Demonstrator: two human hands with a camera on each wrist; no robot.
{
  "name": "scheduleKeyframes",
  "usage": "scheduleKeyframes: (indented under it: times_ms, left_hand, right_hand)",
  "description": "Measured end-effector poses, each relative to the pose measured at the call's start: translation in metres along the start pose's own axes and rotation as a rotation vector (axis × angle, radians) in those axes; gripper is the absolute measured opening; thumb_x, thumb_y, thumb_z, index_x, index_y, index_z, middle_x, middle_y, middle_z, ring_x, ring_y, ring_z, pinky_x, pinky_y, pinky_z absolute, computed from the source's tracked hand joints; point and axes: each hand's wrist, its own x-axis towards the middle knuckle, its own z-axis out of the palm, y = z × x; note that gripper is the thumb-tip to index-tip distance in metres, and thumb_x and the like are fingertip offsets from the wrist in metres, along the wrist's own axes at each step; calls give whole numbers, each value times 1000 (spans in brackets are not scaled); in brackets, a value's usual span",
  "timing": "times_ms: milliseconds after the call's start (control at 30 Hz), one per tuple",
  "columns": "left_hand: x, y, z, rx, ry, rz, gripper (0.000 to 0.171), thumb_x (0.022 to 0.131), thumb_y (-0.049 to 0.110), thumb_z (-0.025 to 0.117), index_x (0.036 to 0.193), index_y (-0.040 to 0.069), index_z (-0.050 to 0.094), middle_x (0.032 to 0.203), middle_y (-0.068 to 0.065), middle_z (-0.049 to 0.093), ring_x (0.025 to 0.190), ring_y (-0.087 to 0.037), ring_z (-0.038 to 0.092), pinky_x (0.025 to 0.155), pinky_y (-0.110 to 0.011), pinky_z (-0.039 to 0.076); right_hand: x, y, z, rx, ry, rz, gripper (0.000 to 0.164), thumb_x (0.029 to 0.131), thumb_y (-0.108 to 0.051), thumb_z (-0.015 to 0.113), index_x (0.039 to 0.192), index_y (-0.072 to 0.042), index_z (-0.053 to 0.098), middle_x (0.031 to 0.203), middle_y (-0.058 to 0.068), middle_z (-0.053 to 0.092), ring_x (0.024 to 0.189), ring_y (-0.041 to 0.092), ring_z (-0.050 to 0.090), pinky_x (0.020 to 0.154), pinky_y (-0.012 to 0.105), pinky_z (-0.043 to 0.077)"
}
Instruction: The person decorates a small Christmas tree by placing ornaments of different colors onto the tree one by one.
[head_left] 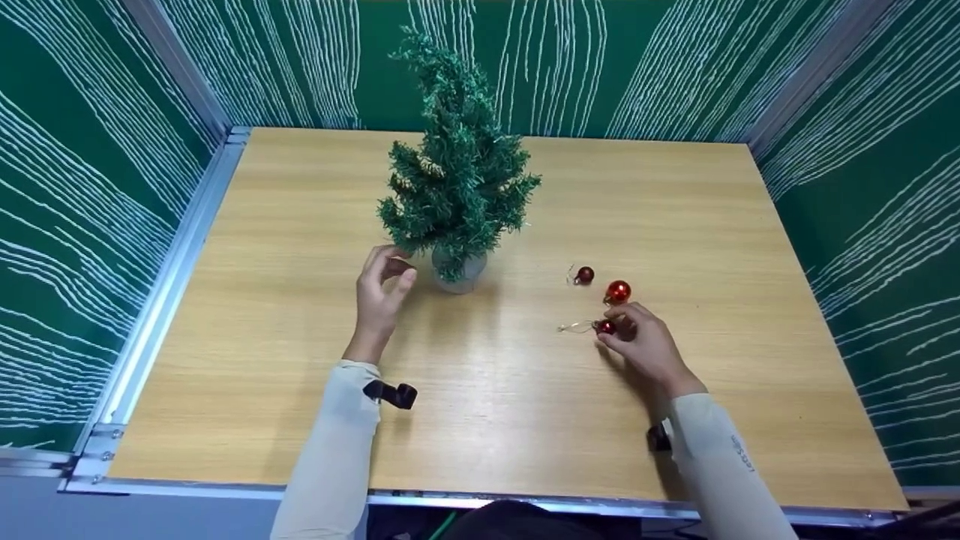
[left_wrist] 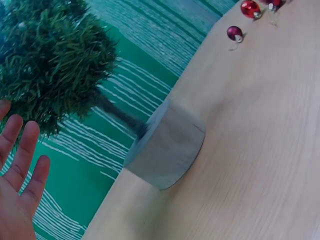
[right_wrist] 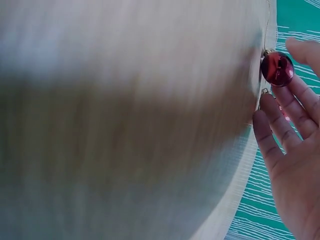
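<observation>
A small green artificial Christmas tree (head_left: 459, 165) stands upright in a pale grey round base (left_wrist: 167, 145). My left hand (head_left: 382, 296) is just left of that base, below the lower branches, fingers spread and holding nothing. In the left wrist view its fingertips overlap the foliage. At the right, my right hand (head_left: 641, 341) has thumb and fingers spread around a small shiny red bauble (right_wrist: 278, 69) with a string loop. In the right wrist view the thumb stands apart from this bauble, and the fingers lie beside it.
A brighter red bauble (head_left: 618, 291) sits just beyond my right hand. Further left lies a dark red bauble (head_left: 584, 275) with its string. Green panels with white streaks wall the wooden table (head_left: 480, 420) at the back and sides, and a metal rail (head_left: 169, 277) follows its left edge.
</observation>
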Motion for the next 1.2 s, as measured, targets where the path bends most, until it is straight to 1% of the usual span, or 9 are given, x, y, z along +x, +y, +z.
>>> scheduleKeyframes:
  times_ms: [167,300,400,500,667,800,900,1067,1200]
  left_hand:
    - [1,3,9,28,-43,55,32,88,9,61,105,-18,58,104,-33,56,90,-50,58,86,-63,48]
    - [0,6,15,48,-70,66,28,83,0,62,106,-16,61,103,-32,59,88,-50,59,85,-61,49]
    - [-2,8,19,74,-86,63,28,82,0,65,107,-12,62,104,-29,62,88,-47,61,85,-56,50]
    - [-5,10,24,98,-91,60,30,80,1,68,108,-11,63,104,-26,64,87,-45,63,85,-50,52]
    - [-7,11,36,110,-107,55,32,79,1,74,107,-10,64,104,-25,63,86,-41,63,82,-39,54]
    - [-8,9,44,103,-98,43,28,78,1,77,103,-7,65,105,-21,62,84,-37,62,79,-31,53]
    - [-9,5,48,105,-59,38,24,78,-2,77,99,-6,67,104,-19,63,84,-32,62,78,-30,54]
    - [-9,-18,50,129,-2,33,19,78,-5,76,96,-5,70,103,-19,66,90,-30,61,81,-36,54]
    - [-9,-33,50,115,10,42,20,78,-4,77,97,-2,72,103,-16,67,94,-29,61,83,-39,54]
  right_hand:
    - [0,0,-1,-10,-2,13,39,81,-14,80,116,-6,64,108,10,64,92,25,61,83,36,47]
    - [0,1,0,-14,2,12,38,81,-14,80,114,-5,64,107,9,64,89,23,60,78,27,46]
    - [0,0,0,-15,0,14,37,80,-13,80,113,-5,64,106,10,64,87,22,59,76,23,45]
    - [0,0,0,-17,-12,23,37,80,-11,79,114,-4,64,107,11,64,90,23,60,79,27,47]
    - [1,0,1,-15,-27,22,44,80,-9,79,120,-3,63,114,15,64,101,30,61,92,42,48]
    - [1,0,1,-12,-32,25,43,81,-7,78,121,-3,63,113,15,64,101,30,61,92,44,48]
    - [1,0,1,-10,-30,26,38,81,-6,77,117,-4,64,110,13,65,98,27,62,88,41,49]
    - [1,1,1,2,-25,10,35,81,-4,76,114,-3,65,110,14,65,99,29,63,91,42,49]
    - [0,2,1,-15,-11,-7,33,81,-4,76,112,-3,66,109,14,66,100,29,62,91,43,48]
